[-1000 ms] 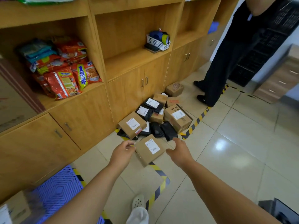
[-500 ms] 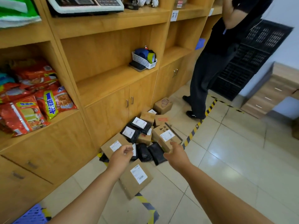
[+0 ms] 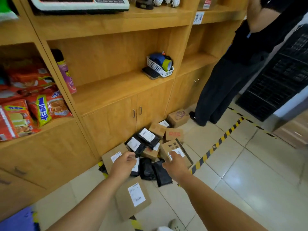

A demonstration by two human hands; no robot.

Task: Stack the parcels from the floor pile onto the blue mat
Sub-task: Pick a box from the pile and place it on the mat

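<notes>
A: Two hands are out over the pile, both empty as far as I can see. The left hand (image 3: 122, 165) hangs with its fingers (image 3: 130, 155) loosely curled, pinching nothing, above the flat brown box (image 3: 112, 156). The right hand (image 3: 175, 164) reaches with fingers relaxed and spread toward the labelled carton (image 3: 173, 151).

B: What lies nearest?

A: A flat cardboard parcel (image 3: 133, 197) on the floor tiles (image 3: 250, 189), apart from the heap and under the left forearm. Beyond it come black poly bags (image 3: 148, 168), then the small boxes heaped against the cabinet doors (image 3: 126, 117).

B: And the blue mat?

A: Only a corner of the blue mat (image 3: 15, 220) shows, low on the left, well apart from the pile.

B: How would you take the next one?

A: I'd judge it best to take a rigid box first, one hand on each side, and lift straight up so the bags leaning on it don't slide. The bags look slippery; they would sit badly low in a stack.

B: The room?

A: Wooden shelves (image 3: 116, 87) with snack packets (image 3: 30, 112), a white basket (image 3: 160, 67), striped floor tape (image 3: 216, 145), and a person in black (image 3: 233, 77) standing beyond.
</notes>
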